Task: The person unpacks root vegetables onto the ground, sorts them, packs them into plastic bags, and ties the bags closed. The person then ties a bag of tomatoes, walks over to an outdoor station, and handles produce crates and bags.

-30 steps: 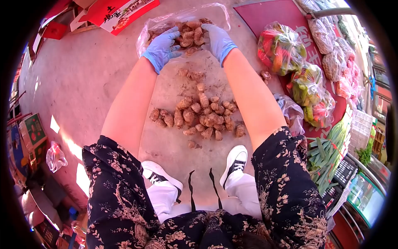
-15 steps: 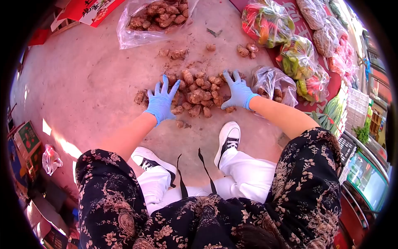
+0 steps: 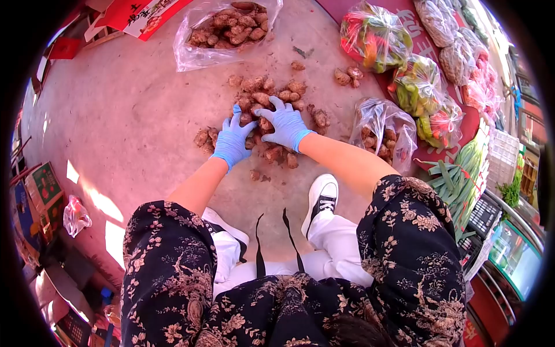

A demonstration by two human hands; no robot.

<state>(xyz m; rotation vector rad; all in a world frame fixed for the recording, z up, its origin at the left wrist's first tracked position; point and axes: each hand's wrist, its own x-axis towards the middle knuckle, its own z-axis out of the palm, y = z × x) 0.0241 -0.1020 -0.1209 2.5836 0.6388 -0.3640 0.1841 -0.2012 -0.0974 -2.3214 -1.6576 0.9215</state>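
Note:
A heap of brown, soil-covered taro tubers [image 3: 273, 154] lies on the concrete floor. My left hand [image 3: 232, 142], in a blue glove, rests at the heap's left edge with its fingers apart, touching tubers. From the right, my right hand [image 3: 285, 126], gloved alike, reaches over the heap's middle. Its fingers are spread over the tubers, and some between the hands are partly hidden. Beyond my fingertips sit more tubers [image 3: 252, 84], and a small cluster [image 3: 206, 140] lies left of my left hand.
Clear plastic bags of tubers stand ahead [image 3: 199, 56] and at the right [image 3: 384, 149]. Bagged peppers [image 3: 376, 37] and leafy green stalks [image 3: 462, 179] line a dark red mat. My shoes [image 3: 321, 199] flank the near floor. A red box [image 3: 139, 17] sits far left.
My right hand has moved left, from the heap's right edge onto its middle, close to my left hand. The tubers there have shifted, several of them farther ahead.

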